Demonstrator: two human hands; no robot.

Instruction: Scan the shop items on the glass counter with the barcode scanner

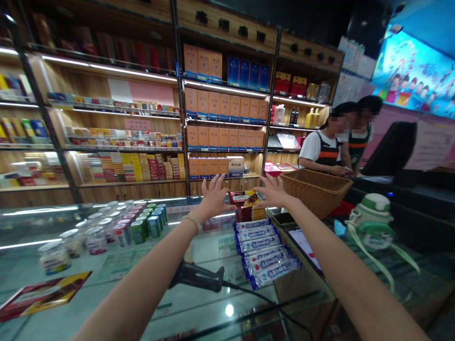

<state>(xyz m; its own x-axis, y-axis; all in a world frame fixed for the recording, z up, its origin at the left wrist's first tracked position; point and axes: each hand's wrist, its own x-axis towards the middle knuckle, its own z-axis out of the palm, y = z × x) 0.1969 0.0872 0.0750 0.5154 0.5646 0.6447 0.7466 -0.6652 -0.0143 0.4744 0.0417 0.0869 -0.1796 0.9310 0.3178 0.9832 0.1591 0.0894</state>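
Note:
My left hand (pixel 214 198) reaches over the glass counter, its fingers spread and its thumb beside the left end of a red and yellow chocolate bar (pixel 245 198). My right hand (pixel 275 192) is at the bar's other end, fingers also apart, thumb and fingertips close to the wrapper; whether they touch it I cannot tell. This bar tops a stack of similar packs (pixel 250 214). In front of the stack lies a row of several blue and white wrapped bars (pixel 261 245). Beneath my left forearm is a black handheld scanner (pixel 201 276) with a cable.
Several jars (pixel 55 257) and small green tins (pixel 138 231) stand at left, near a flat chocolate packet (pixel 46 294). At right are a wicker basket (pixel 316 187), a tablet or phone (pixel 305 244) and a green-topped bottle (pixel 375 220). Two people in aprons (pixel 329 151) stand behind.

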